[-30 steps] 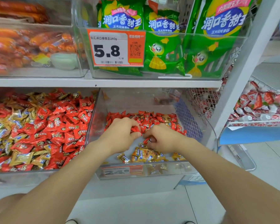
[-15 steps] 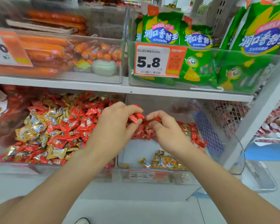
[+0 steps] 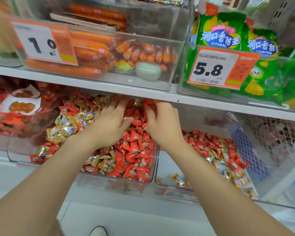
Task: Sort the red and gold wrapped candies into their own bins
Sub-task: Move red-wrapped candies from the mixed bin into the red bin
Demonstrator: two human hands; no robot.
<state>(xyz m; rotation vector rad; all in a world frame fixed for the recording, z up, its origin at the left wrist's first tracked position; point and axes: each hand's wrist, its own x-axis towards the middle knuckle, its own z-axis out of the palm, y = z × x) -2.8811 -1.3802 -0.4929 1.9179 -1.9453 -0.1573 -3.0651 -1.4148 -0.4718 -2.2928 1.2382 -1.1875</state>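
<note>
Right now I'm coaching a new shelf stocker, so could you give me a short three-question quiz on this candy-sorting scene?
1. True or false: the left hand and right hand both reach into the left bin.
2. The price tag in front of the green packs reads: A) 1.0 B) 5.8 C) 8.5
3. Fill in: in the right bin, the gold candies lie mostly toward its ___, with the red candies behind them.
Key: 1 true; 2 B; 3 front.

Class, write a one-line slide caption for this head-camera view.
Left hand and right hand reach into the left bin, heaped with red candies and gold candies.
</note>
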